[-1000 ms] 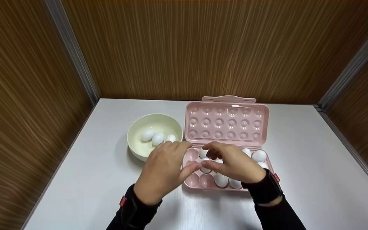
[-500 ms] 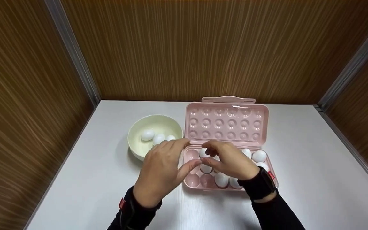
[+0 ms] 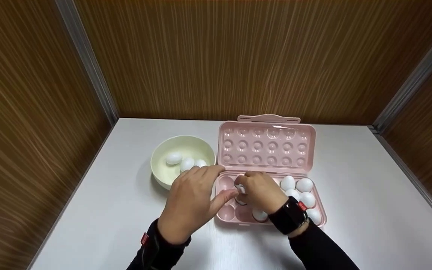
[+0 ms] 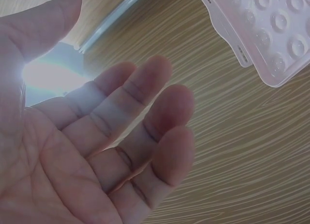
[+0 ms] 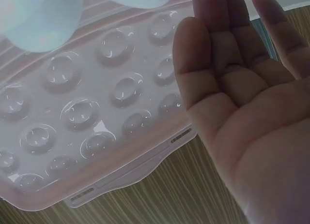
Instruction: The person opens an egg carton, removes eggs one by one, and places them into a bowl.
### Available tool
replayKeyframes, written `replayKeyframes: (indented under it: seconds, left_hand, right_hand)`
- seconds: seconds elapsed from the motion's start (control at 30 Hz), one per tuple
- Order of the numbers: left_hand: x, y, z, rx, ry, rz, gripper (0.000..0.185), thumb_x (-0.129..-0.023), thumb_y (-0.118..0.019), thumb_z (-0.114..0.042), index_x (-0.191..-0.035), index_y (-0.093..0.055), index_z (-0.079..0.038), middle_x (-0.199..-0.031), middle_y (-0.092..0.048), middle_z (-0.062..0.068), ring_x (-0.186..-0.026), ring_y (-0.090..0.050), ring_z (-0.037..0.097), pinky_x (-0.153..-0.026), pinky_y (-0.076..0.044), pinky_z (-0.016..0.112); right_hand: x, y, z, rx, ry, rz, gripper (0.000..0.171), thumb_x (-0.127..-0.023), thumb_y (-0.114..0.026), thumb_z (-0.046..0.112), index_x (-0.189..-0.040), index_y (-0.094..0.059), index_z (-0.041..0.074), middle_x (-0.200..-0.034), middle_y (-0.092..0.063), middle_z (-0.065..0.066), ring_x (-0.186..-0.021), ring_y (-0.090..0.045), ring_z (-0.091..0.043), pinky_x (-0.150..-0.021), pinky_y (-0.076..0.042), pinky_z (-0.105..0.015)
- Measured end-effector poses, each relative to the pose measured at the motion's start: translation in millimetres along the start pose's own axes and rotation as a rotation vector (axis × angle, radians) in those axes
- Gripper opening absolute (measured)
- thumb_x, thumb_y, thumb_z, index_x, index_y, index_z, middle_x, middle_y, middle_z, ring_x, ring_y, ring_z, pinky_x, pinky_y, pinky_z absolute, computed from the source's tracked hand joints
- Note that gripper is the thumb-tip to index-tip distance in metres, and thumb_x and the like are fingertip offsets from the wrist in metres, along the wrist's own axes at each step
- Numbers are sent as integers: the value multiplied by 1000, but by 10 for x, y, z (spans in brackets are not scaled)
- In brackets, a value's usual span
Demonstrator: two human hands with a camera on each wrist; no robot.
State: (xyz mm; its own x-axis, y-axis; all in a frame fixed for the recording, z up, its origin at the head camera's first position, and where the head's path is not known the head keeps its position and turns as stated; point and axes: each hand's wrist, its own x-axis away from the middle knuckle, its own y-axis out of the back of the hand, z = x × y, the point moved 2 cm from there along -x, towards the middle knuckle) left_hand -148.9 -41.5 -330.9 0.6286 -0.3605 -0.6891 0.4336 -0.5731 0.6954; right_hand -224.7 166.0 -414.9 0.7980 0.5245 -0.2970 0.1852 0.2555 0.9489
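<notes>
While my right hand hovers over the left-middle cups of the pink egg tray, its fingers curl down toward a white egg there; whether they actually pinch it I cannot tell, since the wrist view shows that palm spread and holding nothing. My left hand rests at the tray's nine o'clock edge, fingers relaxed and straight. I judge this the seating step: an egg going into a cup. More eggs fill the three o'clock side, and three lie in the cream bowl at ten o'clock. Next calls for a gentle release, then a reach to that bowl.
</notes>
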Motion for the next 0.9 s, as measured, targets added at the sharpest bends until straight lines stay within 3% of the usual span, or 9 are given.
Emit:
replayKeyframes:
  seconds: [0.23, 0.4, 0.53, 0.73, 0.9]
  left_hand:
    - [-3, -25, -15, 13, -16, -9, 52, -87, -82, -52, -118, -74, -11, -106, -81, -1, -85, -71, 18, -79, -60, 34]
    - [-4, -33, -19, 13, -26, -8, 51, -88, -82, -52, -119, -74, -12, -106, -81, 0, -85, -71, 18, -80, -60, 34]
    - [-7, -34, -16, 13, -29, -10, 51, -87, -83, -51, -119, -73, -12, -105, -81, -1, -85, -70, 18, -79, -59, 34]
    - [6, -31, 3, -1, -35, -10, 51, -86, -83, -49, -120, -73, -12, -105, -81, -1, -85, -70, 19, -79, -59, 35]
    - [10, -34, 19, 15, -44, -27, 48, -87, -84, -48, -117, -74, -12, -104, -81, -2, -85, -71, 18, -79, -60, 34]
  right_hand:
    - [-6, -108, 39, 137, -21, 113, 21, -82, -86, 26, -90, -70, 15, -81, -72, -8, -81, -72, -29, -74, -55, -50]
    - [-28, -120, 43, 134, -27, 151, 20, -86, -84, 28, -94, -72, 14, -85, -73, -9, -84, -73, -29, -77, -56, -50]
    - [-31, -107, 3, 100, -21, 130, 24, -84, -87, 28, -97, -73, 14, -87, -75, -9, -81, -74, -31, -73, -58, -49]
    - [-24, 79, -79, -92, -2, 35, 33, -80, -90, 22, -107, -76, 11, -91, -73, -5, -78, -70, -24, -70, -60, -42]
    - [3, 428, -176, -372, 28, -101, 29, -86, -89, 15, -113, -76, 13, -101, -76, 2, -91, -70, -13, -82, -63, -34]
